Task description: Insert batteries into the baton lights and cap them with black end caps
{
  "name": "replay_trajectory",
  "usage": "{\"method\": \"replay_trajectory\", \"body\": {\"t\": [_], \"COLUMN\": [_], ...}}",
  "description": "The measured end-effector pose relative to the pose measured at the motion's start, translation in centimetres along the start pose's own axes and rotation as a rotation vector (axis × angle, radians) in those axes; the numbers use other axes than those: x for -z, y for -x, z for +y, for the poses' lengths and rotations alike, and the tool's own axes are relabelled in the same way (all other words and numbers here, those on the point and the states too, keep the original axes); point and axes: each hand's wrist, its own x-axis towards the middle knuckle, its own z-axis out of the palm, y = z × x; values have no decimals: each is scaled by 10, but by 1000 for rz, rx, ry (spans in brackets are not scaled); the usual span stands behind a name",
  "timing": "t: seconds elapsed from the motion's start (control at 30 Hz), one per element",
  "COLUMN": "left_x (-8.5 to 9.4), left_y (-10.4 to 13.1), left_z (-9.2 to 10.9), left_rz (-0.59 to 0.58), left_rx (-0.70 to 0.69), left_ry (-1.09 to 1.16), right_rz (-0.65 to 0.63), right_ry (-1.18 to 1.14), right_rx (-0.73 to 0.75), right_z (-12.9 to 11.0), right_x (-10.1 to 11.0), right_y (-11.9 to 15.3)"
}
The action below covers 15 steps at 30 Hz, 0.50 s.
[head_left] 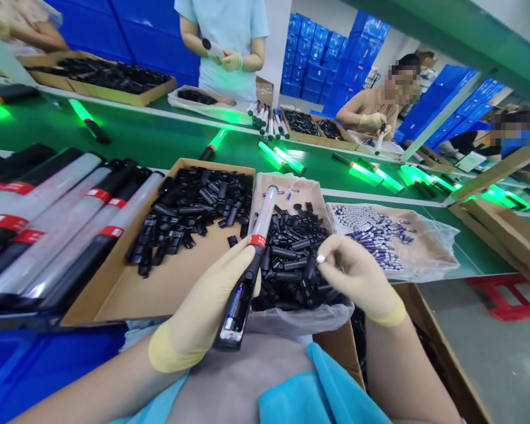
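My left hand (pixel 207 297) is closed around a light baton (pixel 264 218) with a clear tube, a red band and a black handle. The handle's battery compartment (pixel 235 312) faces up uncovered, and a blue battery (pixel 236 299) lies inside it. Just right of the baton, my right hand (pixel 360 277) pinches a small battery (pixel 320 258), of which only a silvery end shows. Below that hand, black plastic covers (pixel 291 244) fill a lined box. To its right, a plastic-lined tray (pixel 433 244) carries many blue and silver batteries (pixel 380 235).
A cardboard box (pixel 101 294) with black parts (pixel 194 206) stands left of my hands. Beside it lie stacked batons (pixel 62 229). Green-lit batons (pixel 282 158) rest on the green conveyor belt (pixel 145 141). Co-workers (pixel 227 41) work across the belt. A green overhead beam (pixel 468 41) crosses the upper right.
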Motion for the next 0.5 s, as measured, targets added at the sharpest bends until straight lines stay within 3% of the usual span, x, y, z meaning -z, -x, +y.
{"method": "replay_trajectory", "body": {"t": [0.07, 0.13, 0.2, 0.5], "left_x": [0, 2, 4, -2], "left_y": [0, 0, 1, 5], "left_z": [0, -1, -1, 11], "left_rz": [-35, -26, 13, 46], "left_rx": [-51, -140, -204, -173], "left_ry": [-63, -151, -207, -191], "right_rz": [-69, -88, -82, -26], "right_ry": [-188, -249, -281, -481], "right_rx": [188, 246, 248, 256], "right_z": [-27, -41, -44, -51], "right_x": [-18, -31, -38, -58], "right_y": [-1, -4, -7, -3]}}
